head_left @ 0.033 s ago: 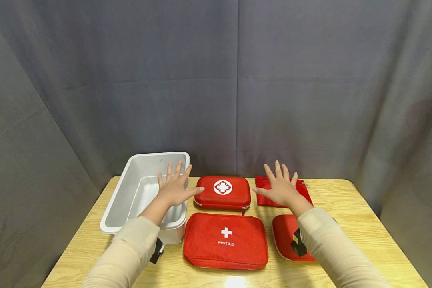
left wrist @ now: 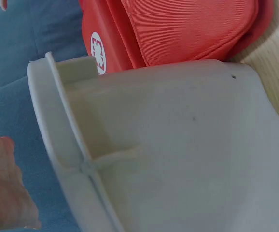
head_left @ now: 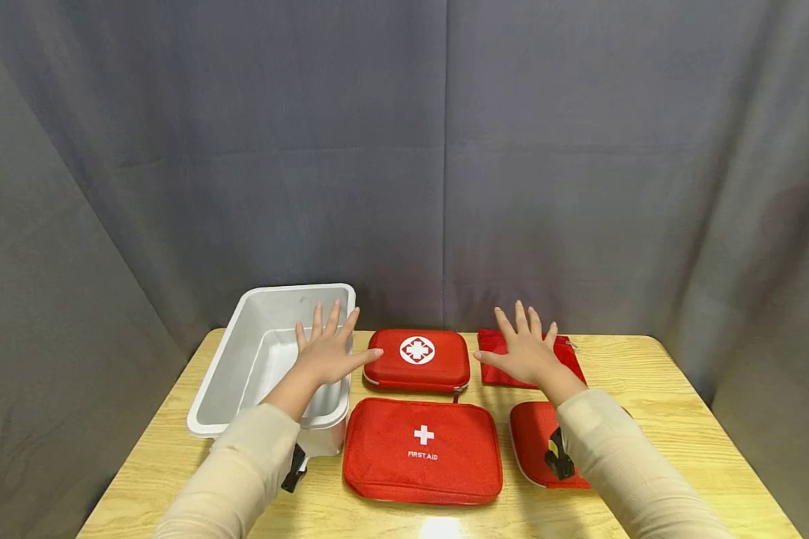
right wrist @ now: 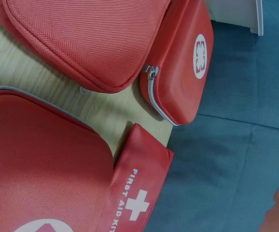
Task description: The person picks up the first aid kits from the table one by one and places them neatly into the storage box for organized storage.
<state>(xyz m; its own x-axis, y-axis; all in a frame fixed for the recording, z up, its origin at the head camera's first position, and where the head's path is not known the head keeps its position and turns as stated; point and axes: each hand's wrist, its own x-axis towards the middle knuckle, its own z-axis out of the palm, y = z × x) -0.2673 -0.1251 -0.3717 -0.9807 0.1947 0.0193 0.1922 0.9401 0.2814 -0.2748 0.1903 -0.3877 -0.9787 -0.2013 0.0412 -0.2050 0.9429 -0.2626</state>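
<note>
No visible shift in the hands, bin or kits shows since the earlier frame.

Just left of the FIRST AID pouch (head_left: 423, 451) stands the white bin (head_left: 225, 352). Behind and left of the pouch, the left hand (head_left: 326, 359) is spread wide, gripping nothing. If that arm drops, its wrist camera (head_left: 293, 470) could catch the bin's rim and drag it; the arm hides part of the bin's floor.

Directly behind the pouch sits the round-emblem case (head_left: 416, 361), near the back edge of the table (head_left: 620, 359), so a careless push could send it off.

Behind and right of the pouch, the right hand (head_left: 526, 355) is equally wide and empty, covering much of the flat pouch (head_left: 569, 358), whose lettering shows only in the right wrist view. Right of the FIRST AID pouch lies the rounded case (head_left: 532, 442), partly under the right sleeve (head_left: 620, 442); a lowered wrist could bump it. Its emblem is cut off. How high either hand hangs is hard to judge.
</note>
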